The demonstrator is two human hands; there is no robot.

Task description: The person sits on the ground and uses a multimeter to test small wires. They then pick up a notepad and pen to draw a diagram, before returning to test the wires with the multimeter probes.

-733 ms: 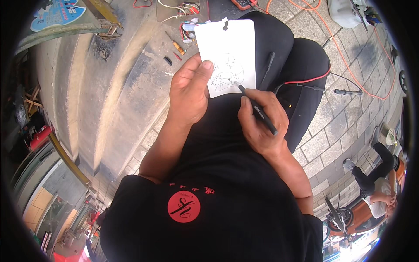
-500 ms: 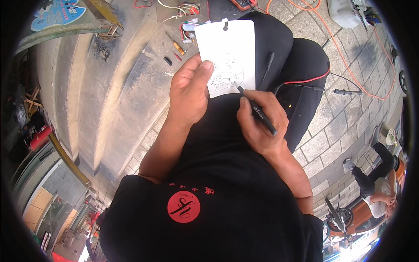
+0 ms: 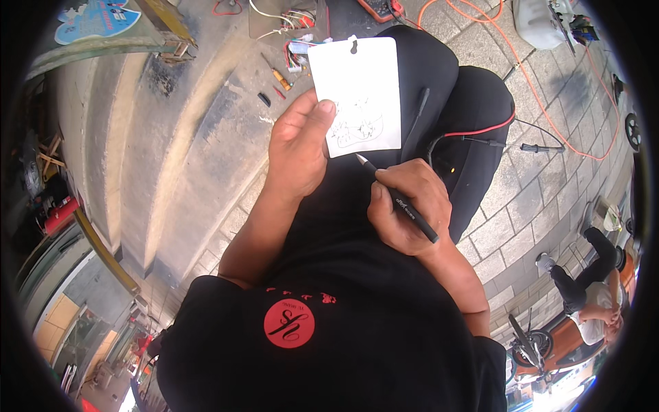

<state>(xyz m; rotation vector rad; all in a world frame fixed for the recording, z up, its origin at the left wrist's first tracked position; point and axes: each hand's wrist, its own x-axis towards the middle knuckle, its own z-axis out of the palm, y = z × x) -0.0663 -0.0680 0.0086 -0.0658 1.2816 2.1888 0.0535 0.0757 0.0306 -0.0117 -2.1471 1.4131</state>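
My left hand [image 3: 299, 145] grips a white card [image 3: 355, 75] by its lower left edge, thumb on top. Thin pen lines, like a sketched diagram, cover the card's lower part, and a dark notch or hole shows at its top edge. In my right hand [image 3: 414, 206] is a black pen [image 3: 405, 207], pinched between thumb and fingers. Its tip sits just below the card's lower edge, apart from the paper. Across my right thigh lies a red and black test lead [image 3: 480, 129]; a thin black stick-like piece [image 3: 421, 101] rests between the legs.
On the concrete step at the left lie a screwdriver [image 3: 280, 78], a black cap [image 3: 264, 99] and a bundle of wire connectors [image 3: 296, 55]. A clear box [image 3: 264, 29] and a red multimeter [image 3: 377, 8] stand beyond. An orange cable [image 3: 528, 75] crosses the paving. Another person [image 3: 594, 295] sits at the right.
The pen has drawn back from the drawing to below the card's edge, my right hand shifting slightly down. My left hand still holds the card.
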